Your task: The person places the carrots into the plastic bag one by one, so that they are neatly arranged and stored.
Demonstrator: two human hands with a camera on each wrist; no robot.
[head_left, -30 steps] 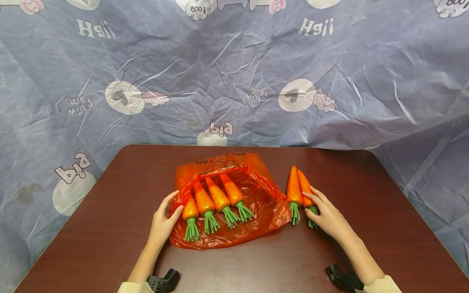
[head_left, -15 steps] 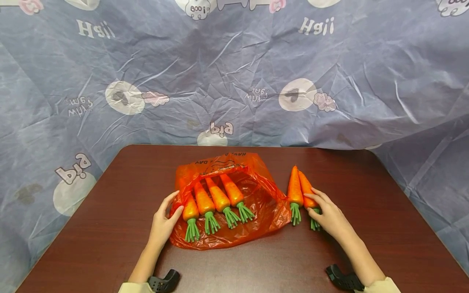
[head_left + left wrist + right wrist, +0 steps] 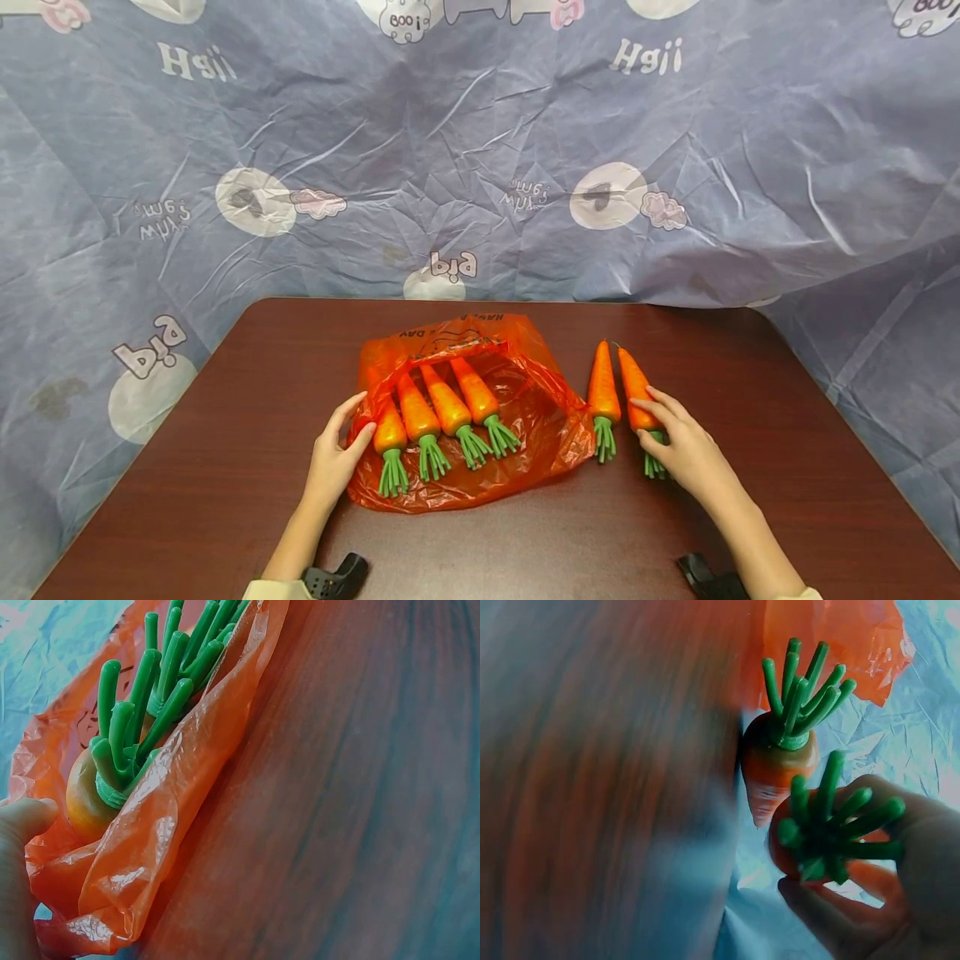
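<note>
A translucent orange-red plastic bag (image 3: 536, 450) lies with its mouth toward me, several green-topped toy carrots (image 3: 447, 408) side by side in it. My left hand (image 3: 330, 462) holds the bag's left edge, its thumb (image 3: 34, 816) beside the nearest carrot in the left wrist view. To the right of the bag, my right hand (image 3: 688, 448) grips another toy carrot (image 3: 634, 379) near its leafy end, thumb and fingers on either side of it. Its neighbour, a loose toy carrot (image 3: 602, 385), lies between it and the bag, with a narrow gap beside the held one.
Everything lies on a dark reddish-brown wooden table (image 3: 510, 550). A blue-grey printed cloth (image 3: 450, 150) hangs behind and beside the table. Each wrist carries a black device; the left one (image 3: 337, 577) shows near the table's front.
My right hand has shifted slightly right and toward me, sliding its carrot away from the loose carrot, so a gap has opened between them. The left hand and bag stay put.
</note>
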